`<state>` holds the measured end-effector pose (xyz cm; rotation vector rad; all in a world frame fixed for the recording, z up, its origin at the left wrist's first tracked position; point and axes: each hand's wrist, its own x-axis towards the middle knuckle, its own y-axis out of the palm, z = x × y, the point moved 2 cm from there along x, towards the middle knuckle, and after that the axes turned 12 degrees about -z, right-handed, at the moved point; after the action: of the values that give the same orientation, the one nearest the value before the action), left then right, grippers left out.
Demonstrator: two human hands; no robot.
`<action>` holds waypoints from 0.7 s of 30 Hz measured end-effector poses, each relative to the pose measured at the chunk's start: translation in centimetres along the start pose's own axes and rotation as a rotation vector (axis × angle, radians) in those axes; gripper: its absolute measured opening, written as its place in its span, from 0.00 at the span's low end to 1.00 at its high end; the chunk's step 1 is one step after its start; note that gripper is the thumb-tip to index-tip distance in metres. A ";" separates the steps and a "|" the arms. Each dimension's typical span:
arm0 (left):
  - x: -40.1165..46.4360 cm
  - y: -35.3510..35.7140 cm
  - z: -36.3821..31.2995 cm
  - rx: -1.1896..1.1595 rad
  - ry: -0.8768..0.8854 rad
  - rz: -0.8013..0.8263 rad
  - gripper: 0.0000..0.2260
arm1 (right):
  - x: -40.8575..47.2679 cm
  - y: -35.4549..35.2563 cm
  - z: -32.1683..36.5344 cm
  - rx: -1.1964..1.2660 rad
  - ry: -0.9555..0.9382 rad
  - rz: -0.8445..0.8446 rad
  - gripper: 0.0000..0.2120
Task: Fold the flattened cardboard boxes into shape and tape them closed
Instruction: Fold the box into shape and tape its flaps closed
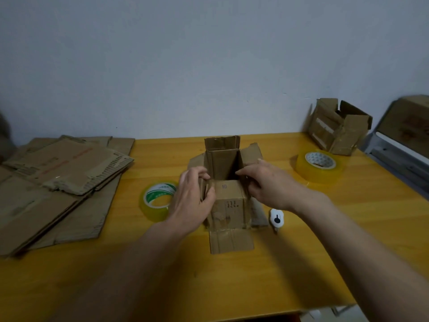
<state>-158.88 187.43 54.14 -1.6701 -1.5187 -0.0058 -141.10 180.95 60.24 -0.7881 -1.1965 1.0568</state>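
A small brown cardboard box (228, 205) stands upright in the middle of the yellow table (209, 275), its top open and its flaps spread outward. My left hand (193, 196) grips the box's left wall and near-left flap. My right hand (267, 184) holds the right wall at the top edge, fingers curled over it. One bottom flap lies flat on the table toward me. A roll of clear tape with a green core (156, 199) sits just left of the box, partly behind my left hand. A bigger tape roll (319, 166) lies to the right.
A stack of flattened cardboard boxes (62, 182) covers the table's left side. A small white cutter (276, 218) lies right of the box. A folded open box (336, 126) stands at the back right corner, with a grey object (404, 147) beyond the table's right edge.
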 end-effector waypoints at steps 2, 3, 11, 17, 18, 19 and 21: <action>0.0 0.1 -0.1 0.023 0.035 -0.002 0.22 | 0.1 0.0 0.1 0.046 0.048 -0.035 0.17; 0.0 0.1 -0.3 0.038 0.049 -0.001 0.23 | 0.1 0.0 0.2 0.030 0.043 -0.031 0.17; -0.4 0.2 0.2 0.092 0.147 0.091 0.25 | 2.0 0.1 -0.2 0.119 0.112 0.042 0.28; -0.4 0.2 -0.4 0.149 0.138 0.113 0.32 | 5.5 1.0 -0.6 0.064 0.186 -0.100 0.50; -0.4 0.1 -0.6 0.155 0.136 0.117 0.32 | 5.9 1.3 -0.7 0.035 0.161 -0.087 0.49; -0.4 0.0 -0.7 0.156 0.132 0.116 0.32 | 6.1 1.5 -0.8 0.011 0.142 -0.065 0.47; -0.5 -0.1 -0.7 0.156 0.121 0.113 0.31 | 6.1 1.6 -1.0 -0.067 0.097 -0.008 0.39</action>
<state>-158.75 186.59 54.42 -1.5988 -1.3001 0.0691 -140.31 187.25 60.63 -0.8769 -1.1562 0.9650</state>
